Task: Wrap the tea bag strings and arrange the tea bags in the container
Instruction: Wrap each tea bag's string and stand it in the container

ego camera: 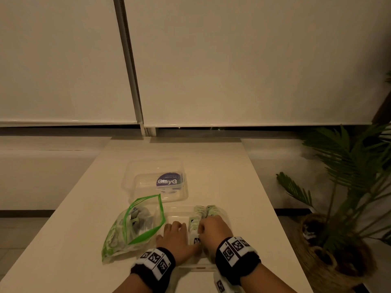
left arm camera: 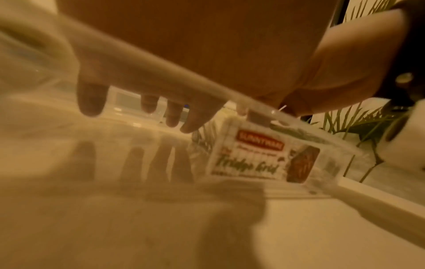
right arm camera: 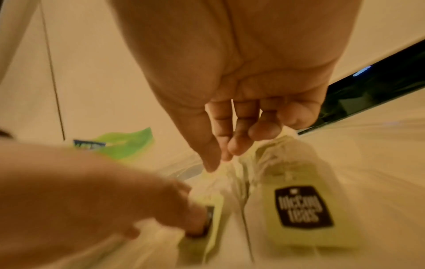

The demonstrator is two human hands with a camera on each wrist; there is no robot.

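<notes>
**Two hands working in the tea bag box**

Closest to the camera, two black wrist bands (ego camera: 153,263) with black-and-white square marks are sitting on the person's arms. Going from left to right, a see-through zip bag (ego camera: 131,227) with a green edge is lying open on the pale table (ego camera: 243,187), and more tea bags are showing darkly inside it. Just beside it, the clear plastic container (ego camera: 177,218) is sitting near the front edge of the table.

The left hand (ego camera: 176,240) is reaching into the empty left part of the container. Its fingers (left arm camera: 92,98) are looking straight and a little spread, pointing down at the floor of the box. Its thumb is pressing on a dark tag (right arm camera: 209,218) of a tea bag.

The right hand (ego camera: 213,228) is resting over the rows of pale green tea bags (ego camera: 206,211), which are standing on edge in the right part of the container. Its fingers (right arm camera: 239,138) are lying close together, with the tips touching the tops of the tea bags. One tea bag tag (right arm camera: 303,206) is reading "McCoy teas".

Farther back, a second clear box (ego camera: 154,180) with a purple label is sitting on the table. A green leafy plant (ego camera: 347,170) in a woven basket is standing at the far right.
</notes>
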